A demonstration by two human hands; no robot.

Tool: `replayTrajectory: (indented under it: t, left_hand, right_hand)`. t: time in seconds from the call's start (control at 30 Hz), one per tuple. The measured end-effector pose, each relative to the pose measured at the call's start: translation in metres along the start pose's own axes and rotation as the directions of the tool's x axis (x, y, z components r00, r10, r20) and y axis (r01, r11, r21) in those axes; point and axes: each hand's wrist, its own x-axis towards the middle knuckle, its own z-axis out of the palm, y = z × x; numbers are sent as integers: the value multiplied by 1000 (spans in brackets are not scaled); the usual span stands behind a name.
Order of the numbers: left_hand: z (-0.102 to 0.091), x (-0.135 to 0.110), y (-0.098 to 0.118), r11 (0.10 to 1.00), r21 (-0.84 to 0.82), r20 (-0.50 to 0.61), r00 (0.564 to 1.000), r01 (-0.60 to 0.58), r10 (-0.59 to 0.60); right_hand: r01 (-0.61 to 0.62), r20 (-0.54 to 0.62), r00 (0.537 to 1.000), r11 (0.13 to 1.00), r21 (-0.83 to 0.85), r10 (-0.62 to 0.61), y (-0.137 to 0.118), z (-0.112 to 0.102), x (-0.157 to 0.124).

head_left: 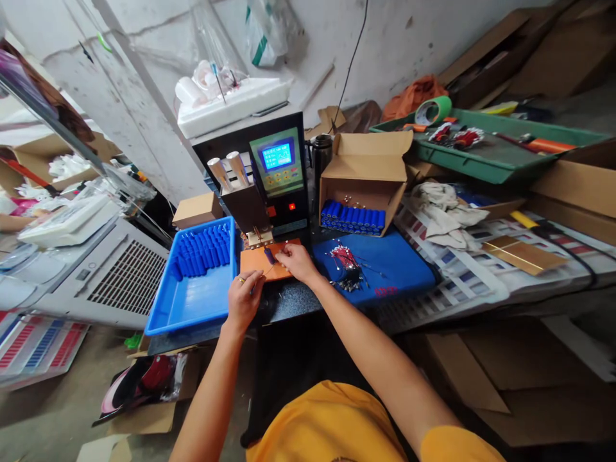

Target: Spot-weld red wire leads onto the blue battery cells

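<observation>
A black spot-welding machine (276, 170) with a lit blue screen stands at the back of the bench. Below its electrodes lies an orange work pad (255, 262). My right hand (296, 262) rests on the pad, fingers pinched on a small blue battery cell (269, 256) under the electrode tips. My left hand (244, 296) hovers at the pad's near edge, fingers closed on a thin wire lead. A bundle of red and black wire leads (347, 266) lies on a blue mat (399, 266) to the right.
A blue plastic tray (185, 305) with several blue cells sits left of the pad. An open cardboard box (366, 176) holding more cells stands at the back right. A green tray (486, 154) with tape and tools lies beyond. A white unit (115, 276) stands at left.
</observation>
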Motion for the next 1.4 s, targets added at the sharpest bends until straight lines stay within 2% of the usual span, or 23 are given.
replayTrajectory:
  t: [0.07,0.13,0.23,0.37,0.43,0.47,0.57,0.77,0.93,1.0,1.1,1.3,1.4]
  left_hand:
    - [1,0,0,999,34,-1,1000,-21,21]
    - [2,0,3,1000,-3,-9,1000,9,-9]
    - [5,1,13,963,-188,-35,978,194,-204]
    - [11,6,27,762,-455,-17,851,460,-524]
    - [15,9,31,680,-527,17,806,510,-592]
    - [17,10,32,661,-542,29,798,519,-602]
    - [21,12,34,687,-530,48,826,498,-562]
    - [20,9,34,848,-356,49,914,393,-403]
    - [19,10,20,944,-216,40,968,249,-246]
    - [22,12,12,959,-185,114,974,215,-196]
    - [29,18,3,964,-160,229,958,210,-171]
    - [37,23,1,947,-216,249,952,237,-181]
    - [37,23,3,906,-292,251,939,305,-235]
  right_hand:
    - [-5,-7,1000,1000,16,5,0,0,0]
    - [-20,-4,1000,999,50,21,-1,-1,0]
    - [-75,46,997,987,145,69,-5,-6,-2]
    - [-192,187,972,944,269,145,-11,-12,-8]
    - [-240,246,954,924,296,170,-13,-11,-13]
    - [-257,269,947,918,303,176,-13,-10,-15]
    - [-257,286,944,911,321,165,-11,-4,-20]
    - [-189,188,973,930,315,134,-5,3,-25]
    - [-153,84,988,930,333,132,-5,1,-26]
    - [-154,53,988,918,365,144,-6,-1,-27]
    - [-168,30,985,888,428,172,-8,-3,-28]
    - [-189,24,977,813,551,212,-13,-8,-28]
    - [-208,24,970,777,594,241,-15,-8,-27]
